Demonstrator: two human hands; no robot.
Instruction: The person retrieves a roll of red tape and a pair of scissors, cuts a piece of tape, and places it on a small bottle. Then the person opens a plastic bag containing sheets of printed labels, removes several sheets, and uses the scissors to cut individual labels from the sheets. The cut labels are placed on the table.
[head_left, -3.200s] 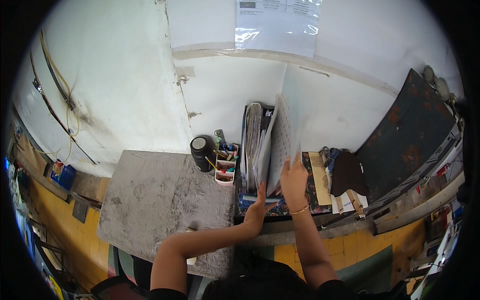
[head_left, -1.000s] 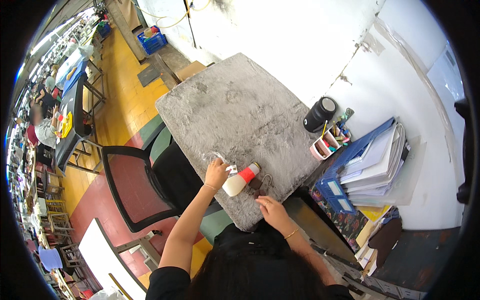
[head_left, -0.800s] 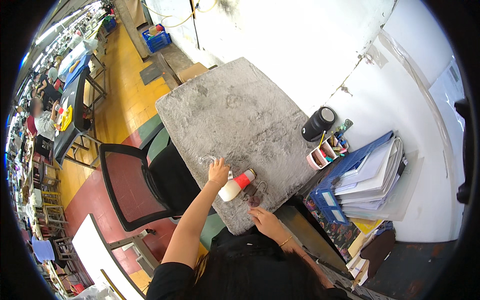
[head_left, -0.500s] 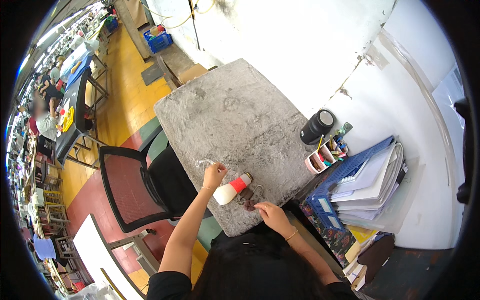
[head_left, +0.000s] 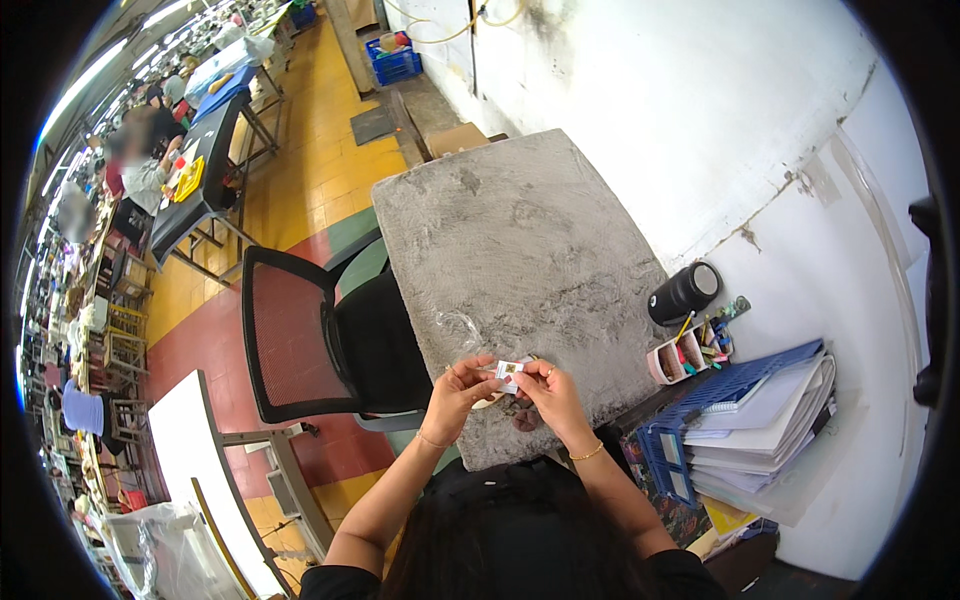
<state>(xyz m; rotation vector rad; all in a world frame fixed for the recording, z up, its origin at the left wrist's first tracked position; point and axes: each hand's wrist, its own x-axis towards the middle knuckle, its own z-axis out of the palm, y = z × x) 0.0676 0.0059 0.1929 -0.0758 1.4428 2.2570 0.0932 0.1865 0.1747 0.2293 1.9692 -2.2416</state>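
Observation:
My left hand (head_left: 460,398) and my right hand (head_left: 555,400) are together above the near part of the table, each pinching one side of a small white label (head_left: 509,375) with a dark and gold square on it. Just beneath my fingers, the pale part (head_left: 487,401) of a white-and-red object peeks out, the remainder hidden by my hands. Close to my right hand's wrist side lies a small dark brown bunched item (head_left: 524,420). Crumpled clear plastic (head_left: 458,328) rests on the table beyond my left hand.
Grey plush cloth covers the table (head_left: 520,225). Along its right side stand a black tumbler (head_left: 686,292), a pen holder (head_left: 675,360) and a blue file rack (head_left: 668,455) stuffed with papers. A black mesh chair (head_left: 300,335) is at the left. Other people sit at far-left benches.
My hands have come together and now hold the white label between them. My right hand has left the brown item. The view has shifted, so the table appears further right.

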